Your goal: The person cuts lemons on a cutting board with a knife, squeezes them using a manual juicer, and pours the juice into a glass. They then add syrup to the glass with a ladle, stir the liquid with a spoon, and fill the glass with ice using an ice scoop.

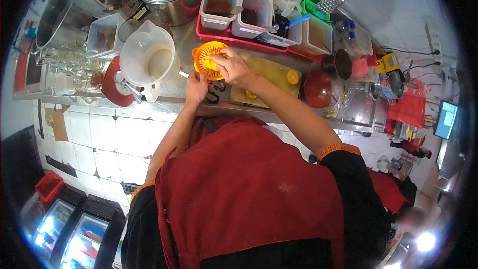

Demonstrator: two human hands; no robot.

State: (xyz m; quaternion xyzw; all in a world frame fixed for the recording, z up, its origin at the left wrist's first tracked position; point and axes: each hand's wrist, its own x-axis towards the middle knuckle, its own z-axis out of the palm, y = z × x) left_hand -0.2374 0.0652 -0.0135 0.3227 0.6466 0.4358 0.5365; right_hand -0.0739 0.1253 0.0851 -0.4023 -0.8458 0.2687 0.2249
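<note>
An orange plastic juicer (203,59) with a ribbed dish stands on the steel counter. My right hand (235,69) is over it, fingers closed round a yellow-orange piece of fruit at its middle. At the juicer's near left edge is my left hand (197,87), its fingers pinched by the rim. To the left of both hands stands a translucent measuring jug (149,60). A cutting board (269,73) lies to the right, partly behind my right forearm, with a cut orange half (293,76) on it. Black scissor handles (215,91) show just right of my left hand.
Plastic bins (219,2) in a red tray (239,41) line the back. A red bowl (317,89) and a dark pot (341,65) are at the right. At the left are a red plate (112,85) with spoons and several glasses. Another person (388,189) is at the lower right.
</note>
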